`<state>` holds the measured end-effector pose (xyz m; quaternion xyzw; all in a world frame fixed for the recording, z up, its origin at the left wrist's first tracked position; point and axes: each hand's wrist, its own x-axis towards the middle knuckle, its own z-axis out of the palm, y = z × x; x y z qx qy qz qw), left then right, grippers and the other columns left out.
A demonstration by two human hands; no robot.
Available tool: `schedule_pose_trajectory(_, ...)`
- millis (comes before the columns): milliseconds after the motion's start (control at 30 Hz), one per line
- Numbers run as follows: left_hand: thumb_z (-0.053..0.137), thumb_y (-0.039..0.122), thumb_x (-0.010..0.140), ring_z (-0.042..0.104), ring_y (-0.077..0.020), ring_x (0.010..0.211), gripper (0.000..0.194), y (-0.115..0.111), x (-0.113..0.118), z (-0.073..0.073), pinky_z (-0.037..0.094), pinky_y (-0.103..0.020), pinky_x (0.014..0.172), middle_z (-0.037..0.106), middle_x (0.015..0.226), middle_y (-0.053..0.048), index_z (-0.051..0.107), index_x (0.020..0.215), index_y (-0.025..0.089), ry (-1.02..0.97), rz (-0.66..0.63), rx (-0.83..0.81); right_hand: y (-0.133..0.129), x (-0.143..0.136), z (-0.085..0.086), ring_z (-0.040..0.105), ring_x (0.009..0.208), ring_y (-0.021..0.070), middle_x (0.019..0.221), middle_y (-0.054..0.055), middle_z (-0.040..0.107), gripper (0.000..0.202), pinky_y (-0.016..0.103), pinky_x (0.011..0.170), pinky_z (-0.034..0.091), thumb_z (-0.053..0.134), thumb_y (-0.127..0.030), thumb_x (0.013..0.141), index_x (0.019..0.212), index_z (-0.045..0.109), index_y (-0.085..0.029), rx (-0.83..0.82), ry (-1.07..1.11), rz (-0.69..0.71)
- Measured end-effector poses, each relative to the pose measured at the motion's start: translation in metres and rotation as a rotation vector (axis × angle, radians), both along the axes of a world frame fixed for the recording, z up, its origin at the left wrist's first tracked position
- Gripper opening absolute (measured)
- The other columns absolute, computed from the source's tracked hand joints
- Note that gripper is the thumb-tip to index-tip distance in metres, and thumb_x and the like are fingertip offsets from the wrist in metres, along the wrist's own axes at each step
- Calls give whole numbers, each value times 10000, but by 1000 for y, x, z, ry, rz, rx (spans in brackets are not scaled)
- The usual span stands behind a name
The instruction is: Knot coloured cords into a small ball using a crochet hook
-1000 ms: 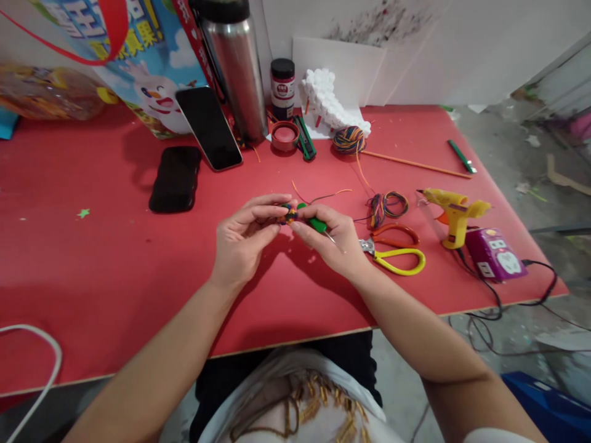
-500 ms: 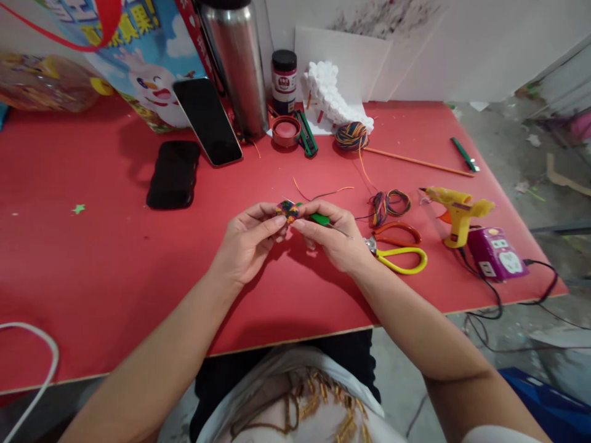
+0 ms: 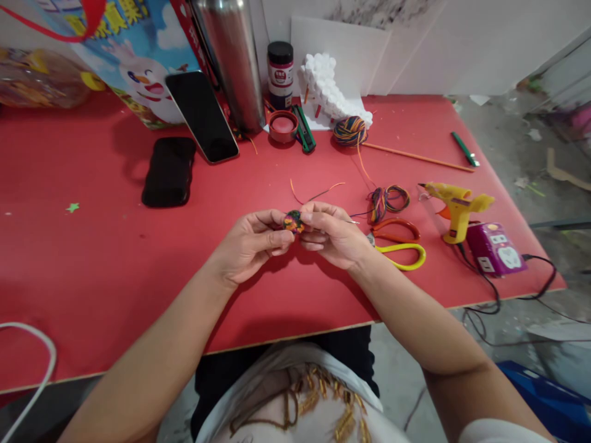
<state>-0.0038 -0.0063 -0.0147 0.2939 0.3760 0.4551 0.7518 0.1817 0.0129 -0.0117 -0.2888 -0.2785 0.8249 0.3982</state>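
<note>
Left hand (image 3: 256, 243) and right hand (image 3: 339, 237) pinch small multicolored yarn piece (image 3: 293, 222) by opposite edges, thumbs against fingers, above red table (image 3: 115, 277); yarn bundle (image 3: 379, 206) lies near right hand.

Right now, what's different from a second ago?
The colorful yarn piece has shifted slightly toward the table's near edge and shows more. The green handle at the right hand is now hidden. The left hand still grips the piece; the yellow glue gun stayed put.
</note>
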Motion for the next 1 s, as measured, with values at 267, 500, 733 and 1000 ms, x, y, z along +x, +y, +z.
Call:
schedule_pose_trajectory(267, 1010, 300, 689, 625, -89, 632, 265, 3, -3, -2, 465, -164, 486, 732, 806, -41, 838, 868, 209, -80, 25, 23, 0, -3, -3, 321, 470, 19, 582, -101, 494, 323, 178, 474, 239, 936, -322, 767, 807, 649, -181, 30, 13, -56)
schedule_pose_trajectory(500, 1032, 265, 655, 595, -69, 607, 277, 5, -2, -3, 440, -140, 476, 685, 733, -24, 825, 815, 175, -77, 48, -9, 0, -2, -3, 403, 509, 47, 610, -90, 520, 358, 195, 499, 294, 956, -338, 738, 845, 645, -196, 14, -25, -33)
schedule_pose_trajectory(733, 1018, 297, 683, 581, -71, 616, 282, 4, 0, -1, 452, -155, 488, 666, 742, -19, 823, 835, 162, -47, 24, -14, -2, -3, -4, 406, 496, 31, 647, -64, 610, 329, 191, 487, 288, 963, -319, 740, 840, 682, -183, 99, -98, -82)
schedule_pose_trajectory(1000, 1008, 222, 693, 457, -39, 581, 276, -1, 0, -2, 426, -133, 480, 556, 686, 13, 793, 825, 111, -188, -38, -80, -1, -1, -17, 437, 501, 46, 604, -74, 560, 245, 197, 485, 336, 915, -344, 844, 899, 733, -189, 259, -188, -55)
